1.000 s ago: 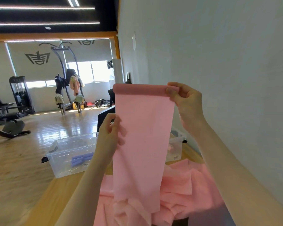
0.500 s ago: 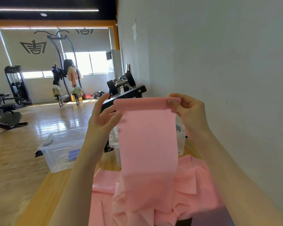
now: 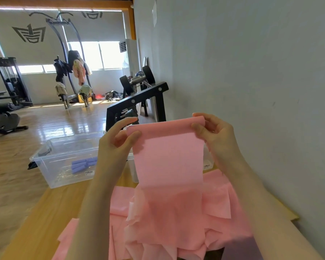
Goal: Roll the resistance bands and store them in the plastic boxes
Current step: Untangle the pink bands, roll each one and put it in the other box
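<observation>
Pink resistance band (image 3: 169, 158) held up by its top edge above the wooden worktop (image 3: 45, 212), lower length hanging into a crumpled pile of pink bands (image 3: 176, 222) lying there. Left hand (image 3: 118, 145) in a closed grip, pinching the top left corner between thumb and fingers. Right hand (image 3: 214, 134) in a closed grip too, pinching the top right corner, edge folded over. Clear plastic box (image 3: 51, 164) at the worktop's far left end, purple rolled bands (image 3: 83, 164) inside. Second clear box (image 3: 208, 162) mostly hidden behind the band.
</observation>
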